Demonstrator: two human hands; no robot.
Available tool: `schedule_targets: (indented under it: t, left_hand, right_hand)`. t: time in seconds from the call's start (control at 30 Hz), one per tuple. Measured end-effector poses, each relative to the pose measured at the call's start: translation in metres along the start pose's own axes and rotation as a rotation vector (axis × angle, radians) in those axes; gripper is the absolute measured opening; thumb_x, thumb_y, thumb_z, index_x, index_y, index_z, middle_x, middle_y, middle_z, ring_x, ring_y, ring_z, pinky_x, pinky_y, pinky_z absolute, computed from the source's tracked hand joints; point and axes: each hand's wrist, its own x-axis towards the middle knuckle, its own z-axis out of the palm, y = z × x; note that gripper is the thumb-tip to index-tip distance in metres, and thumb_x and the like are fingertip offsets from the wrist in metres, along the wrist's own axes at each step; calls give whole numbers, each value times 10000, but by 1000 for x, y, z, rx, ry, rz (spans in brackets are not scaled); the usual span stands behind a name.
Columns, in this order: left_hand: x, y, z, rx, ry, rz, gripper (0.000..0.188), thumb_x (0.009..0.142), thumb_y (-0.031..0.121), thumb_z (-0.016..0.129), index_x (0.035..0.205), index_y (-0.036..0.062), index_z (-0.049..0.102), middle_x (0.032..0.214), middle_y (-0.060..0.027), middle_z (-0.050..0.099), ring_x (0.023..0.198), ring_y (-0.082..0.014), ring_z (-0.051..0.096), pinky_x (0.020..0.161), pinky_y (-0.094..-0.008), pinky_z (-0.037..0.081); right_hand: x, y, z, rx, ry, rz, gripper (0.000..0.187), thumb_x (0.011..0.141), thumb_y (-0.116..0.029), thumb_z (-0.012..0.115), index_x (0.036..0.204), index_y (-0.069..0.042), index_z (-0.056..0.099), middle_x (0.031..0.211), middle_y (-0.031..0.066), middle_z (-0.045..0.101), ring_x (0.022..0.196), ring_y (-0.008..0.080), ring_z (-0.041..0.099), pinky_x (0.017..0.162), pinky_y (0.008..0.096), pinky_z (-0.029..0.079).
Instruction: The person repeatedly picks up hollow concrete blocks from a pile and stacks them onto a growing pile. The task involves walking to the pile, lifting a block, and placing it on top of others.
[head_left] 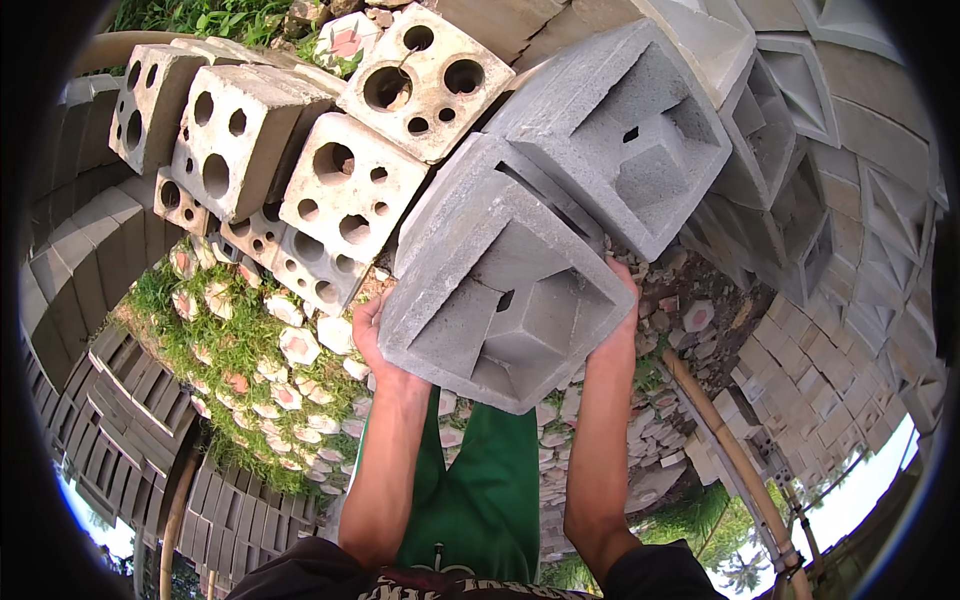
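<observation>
A square grey concrete vent block (535, 345) with a recessed, faceted face and a small slot in it is between my hands, tilted in front of my legs. My left hand (372, 335) grips its left side, the fingers mostly hidden behind the edge. On the opposite side my right hand (622, 325) grips it, its fingertips showing near the upper right corner. Close behind it is another grey vent block (640, 140) of the same pattern; whether the two touch I cannot tell.
Pale concrete blocks with round holes (360, 180) are stacked to the left. More faceted blocks (765, 150) pile up at the right. Hexagonal pavers with grass (285, 350) cover the ground. A bamboo pole (725, 445) stands at lower right, and stacked grey slabs (120, 400) lie at lower left.
</observation>
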Motion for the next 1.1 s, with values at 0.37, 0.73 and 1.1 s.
schedule_targets:
  t: [0.37, 0.73, 1.1]
  left_hand:
    - [19, 20, -2, 708, -8, 471, 599, 881, 411, 432, 1325, 10, 434, 1367, -149, 441, 1295, -263, 380, 1104, -410, 224]
    - [29, 42, 98, 1682, -696, 174, 817, 879, 579, 398, 1460, 30, 227, 1511, -173, 216, 1413, -294, 156, 1144, -380, 73]
    - [27, 25, 100, 1494, -560, 71, 833, 847, 558, 386, 1460, 18, 224, 1484, -167, 273, 1364, -282, 262, 1122, -372, 157]
  right_hand:
    - [-31, 89, -48, 116, 75, -190, 615, 932, -563, 368, 1349, -113, 415, 1299, 84, 494, 1172, 263, 482, 973, 396, 406]
    - [-51, 112, -39, 190, 25, -284, 730, 932, -619, 304, 1420, -76, 292, 1393, 91, 395, 1252, 261, 400, 1048, 394, 316]
    - [-47, 121, -48, 167, 20, -282, 710, 948, -592, 291, 1417, -59, 290, 1395, 101, 390, 1260, 249, 396, 1048, 389, 316]
